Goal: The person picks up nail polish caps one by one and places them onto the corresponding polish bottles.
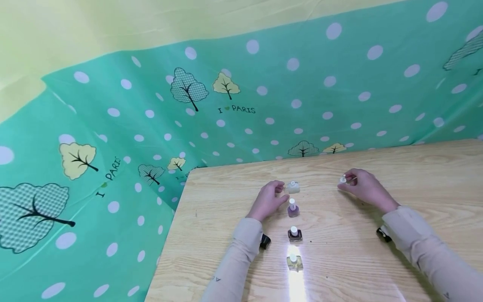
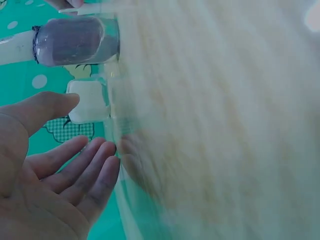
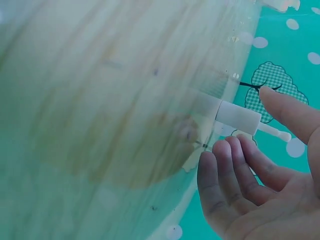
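Observation:
A small bottle of white nail polish (image 1: pixel 293 187) stands on the table without its cap, its short neck showing on top. My left hand (image 1: pixel 268 199) is beside it on the left, with fingers extended. In the left wrist view the thumb (image 2: pixel 52 106) overlaps the white bottle (image 2: pixel 89 102); whether they touch I cannot tell. Further right, the white cap (image 1: pixel 343 179) stands on its top with its brush (image 3: pixel 276 132) pointing up. Around it, my right hand (image 1: pixel 364 186) has thumb and fingers spread apart, with no grip visible on the cap (image 3: pixel 239 118).
Nearer me, in a rough column, stand a purple polish bottle (image 1: pixel 293 209), a black one (image 1: pixel 295 234) and a pale yellow one (image 1: pixel 294 262), each with a white cap. A green patterned curtain (image 1: pixel 241 138) hangs behind the wooden table (image 1: pixel 339 260).

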A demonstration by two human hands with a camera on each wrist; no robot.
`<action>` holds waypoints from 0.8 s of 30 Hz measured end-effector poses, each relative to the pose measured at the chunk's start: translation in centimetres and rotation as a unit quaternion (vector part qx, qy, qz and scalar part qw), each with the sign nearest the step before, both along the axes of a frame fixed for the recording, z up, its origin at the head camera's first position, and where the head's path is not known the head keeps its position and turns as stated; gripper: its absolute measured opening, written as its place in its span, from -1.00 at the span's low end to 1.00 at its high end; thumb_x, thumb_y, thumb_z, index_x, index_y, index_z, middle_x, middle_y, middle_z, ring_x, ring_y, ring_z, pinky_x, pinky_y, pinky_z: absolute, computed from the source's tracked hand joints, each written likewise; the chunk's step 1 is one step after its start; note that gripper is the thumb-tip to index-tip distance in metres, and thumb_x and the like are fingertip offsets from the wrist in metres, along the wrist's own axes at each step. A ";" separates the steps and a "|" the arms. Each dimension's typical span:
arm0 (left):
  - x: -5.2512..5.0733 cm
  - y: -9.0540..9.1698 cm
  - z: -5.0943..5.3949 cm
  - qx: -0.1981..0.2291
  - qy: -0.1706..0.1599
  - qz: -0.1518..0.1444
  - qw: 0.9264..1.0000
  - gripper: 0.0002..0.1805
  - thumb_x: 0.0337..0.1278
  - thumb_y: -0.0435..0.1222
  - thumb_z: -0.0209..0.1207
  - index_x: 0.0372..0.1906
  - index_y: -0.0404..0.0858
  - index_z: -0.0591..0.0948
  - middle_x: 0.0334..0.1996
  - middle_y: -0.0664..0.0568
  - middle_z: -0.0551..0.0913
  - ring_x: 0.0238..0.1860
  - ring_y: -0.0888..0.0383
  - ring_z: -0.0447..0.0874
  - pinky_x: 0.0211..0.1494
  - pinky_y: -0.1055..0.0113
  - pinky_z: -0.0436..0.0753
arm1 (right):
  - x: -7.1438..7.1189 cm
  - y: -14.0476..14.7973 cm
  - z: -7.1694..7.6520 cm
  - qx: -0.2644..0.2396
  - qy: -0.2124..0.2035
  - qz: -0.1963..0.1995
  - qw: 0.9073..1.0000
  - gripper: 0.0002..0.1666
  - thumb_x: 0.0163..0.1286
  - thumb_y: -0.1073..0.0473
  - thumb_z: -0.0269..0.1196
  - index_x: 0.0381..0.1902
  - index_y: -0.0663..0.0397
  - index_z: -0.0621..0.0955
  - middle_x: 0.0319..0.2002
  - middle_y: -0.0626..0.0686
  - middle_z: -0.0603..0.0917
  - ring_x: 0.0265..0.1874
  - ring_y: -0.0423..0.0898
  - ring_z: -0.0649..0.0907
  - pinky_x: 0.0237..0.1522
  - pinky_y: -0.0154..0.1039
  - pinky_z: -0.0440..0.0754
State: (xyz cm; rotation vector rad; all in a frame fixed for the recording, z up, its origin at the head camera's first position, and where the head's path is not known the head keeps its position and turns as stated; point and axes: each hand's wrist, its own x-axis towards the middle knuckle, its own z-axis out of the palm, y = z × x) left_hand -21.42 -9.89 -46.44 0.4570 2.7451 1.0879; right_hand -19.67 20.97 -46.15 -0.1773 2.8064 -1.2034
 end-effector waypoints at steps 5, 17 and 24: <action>-0.6 0.4 -0.3 0.003 -0.001 -0.002 1.000 -0.50 0.21 -0.22 0.31 0.22 -0.27 0.53 0.02 -0.02 0.65 0.05 0.12 0.63 0.16 0.35 0.61 | -0.4 -0.1 -0.2 -0.008 -0.002 0.012 1.000 -0.48 0.36 0.14 0.31 0.05 0.50 0.48 -0.19 0.27 0.60 -0.25 0.03 0.57 -0.29 -0.24 0.59; -1.2 1.3 -0.2 0.021 -0.023 -0.004 1.000 -0.60 0.23 -0.28 0.29 0.16 -0.24 0.57 -0.10 0.06 0.65 -0.10 0.24 0.60 -0.01 0.44 0.63 | -0.4 -0.3 -0.3 -0.012 -0.026 0.033 0.999 -0.60 0.40 0.22 0.23 0.05 0.44 0.52 -0.16 0.25 0.61 -0.19 0.07 0.58 -0.22 -0.19 0.60; -1.2 1.8 -0.1 0.004 -0.014 0.013 1.000 -0.71 0.23 -0.26 0.29 0.05 -0.20 0.65 -0.20 0.11 0.66 -0.21 0.28 0.58 -0.17 0.46 0.61 | -0.5 -0.2 -0.3 -0.007 -0.049 0.043 0.998 -0.67 0.42 0.21 0.20 -0.01 0.40 0.55 -0.19 0.23 0.62 -0.23 0.04 0.57 -0.29 -0.23 0.56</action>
